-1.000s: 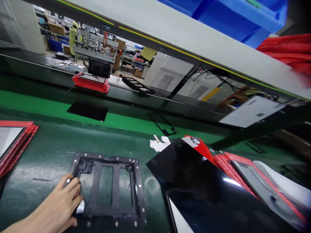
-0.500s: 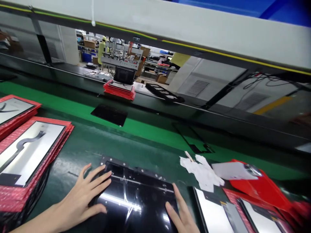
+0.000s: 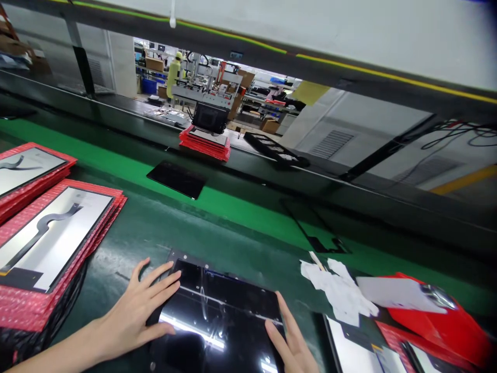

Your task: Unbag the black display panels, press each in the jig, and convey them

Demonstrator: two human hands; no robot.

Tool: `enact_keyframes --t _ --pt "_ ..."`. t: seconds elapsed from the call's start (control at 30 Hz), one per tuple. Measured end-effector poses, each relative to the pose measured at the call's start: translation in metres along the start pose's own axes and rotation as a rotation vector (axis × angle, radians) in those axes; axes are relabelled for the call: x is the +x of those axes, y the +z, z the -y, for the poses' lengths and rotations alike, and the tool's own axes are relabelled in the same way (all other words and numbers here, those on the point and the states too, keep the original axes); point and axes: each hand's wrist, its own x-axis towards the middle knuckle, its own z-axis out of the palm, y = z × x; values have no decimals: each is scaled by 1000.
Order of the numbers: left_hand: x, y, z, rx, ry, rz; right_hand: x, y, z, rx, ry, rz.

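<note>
A glossy black screen panel (image 3: 229, 311) lies before me over a dark plate with small round fasteners (image 3: 185, 257), whose rim shows at the far left corner. My left hand (image 3: 143, 305) holds the panel's left edge, its fingers spread and the tips and thumb on the glass. Along the right edge, my right hand (image 3: 291, 342) grips the panel with thumb and forefinger; its other fingers are mostly hidden. Ceiling lights reflect in the glass. The near end of the panel is cut off by the picture's lower edge.
Red bubble-wrap pouches (image 3: 23, 311) with silver screens (image 3: 73, 223) are stacked at left. Crumpled white paper (image 3: 341, 290), a red pouch (image 3: 438, 331) and further screens (image 3: 357, 352) lie at right. Beyond are a black panel (image 3: 176, 178) and a thin black frame (image 3: 310, 228).
The panel has shifted slightly away from me over the plate, covering more of its far rim. Both hands stay on its edges. The whole view has turned slightly.
</note>
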Motion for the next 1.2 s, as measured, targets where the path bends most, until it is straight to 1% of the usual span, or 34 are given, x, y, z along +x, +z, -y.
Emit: enact_keyframes --t 0.17,0.3,0.33,0.47,0.53,0.7,0.8,0.83,0.87,0.9,1.0,1.07,1.13,1.2 --pt "3 -5 -2 -66 -33 2 1 1 0 17 26 -1" --pt "0 -5 -2 -82 -173 -21 5 -2 -6 -26 74 24" --pt "-1 -4 -2 -87 -190 -16 6 -4 -9 -42 78 36" --pt "-6 -2 -4 -95 -142 38 5 -6 -18 -68 78 21" --pt "-7 -3 -6 -81 -124 61 3 -4 -17 -52 92 -12" --pt "-5 -8 -5 -80 -79 141 -5 4 -4 16 146 -82" --pt "-2 -11 -3 -49 -57 175 -6 6 -7 92 188 -86" --pt "-2 -11 -2 -21 -57 180 -5 5 -11 98 178 -90" --pt "-2 -10 -3 13 -60 181 -4 3 -16 72 140 -97" --pt "-3 -8 -3 51 -64 177 -2 0 -20 11 71 -110" --pt "-8 5 -4 173 -61 136 6 -14 -30 -293 -234 -132" --pt "-10 16 -3 262 -47 84 13 -25 -32 -445 -380 -80" --pt "-7 25 0 340 -45 25 21 -33 -31 -533 -458 3" --pt "3 31 4 389 -64 -37 28 -37 -31 -600 -530 64"
